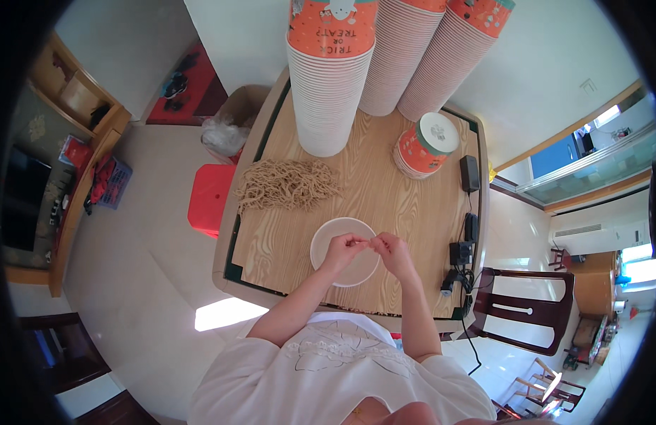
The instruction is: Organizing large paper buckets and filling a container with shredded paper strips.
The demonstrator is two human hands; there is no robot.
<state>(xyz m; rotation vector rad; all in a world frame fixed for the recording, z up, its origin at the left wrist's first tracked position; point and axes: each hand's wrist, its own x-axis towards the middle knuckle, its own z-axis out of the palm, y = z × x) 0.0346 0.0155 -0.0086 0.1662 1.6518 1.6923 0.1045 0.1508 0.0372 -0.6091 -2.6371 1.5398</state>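
1. The white bowl (356, 269) is sitting just below the frame's centre on the tabletop (406, 205); for tidy fingerwork, you are best working directly over it.
2. Your left hand (348, 248) and right hand (390, 251) are pinching nearly closed, fingertips meeting; you cannot tell what they are gripping.
3. Tan tangled strands (289, 185) are lying left of centre.

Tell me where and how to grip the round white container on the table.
Probably best pinched at the left rim, from the left: the white container sits open side up, leaving that edge exposed, while the left hand and right hand crowd its middle and right.
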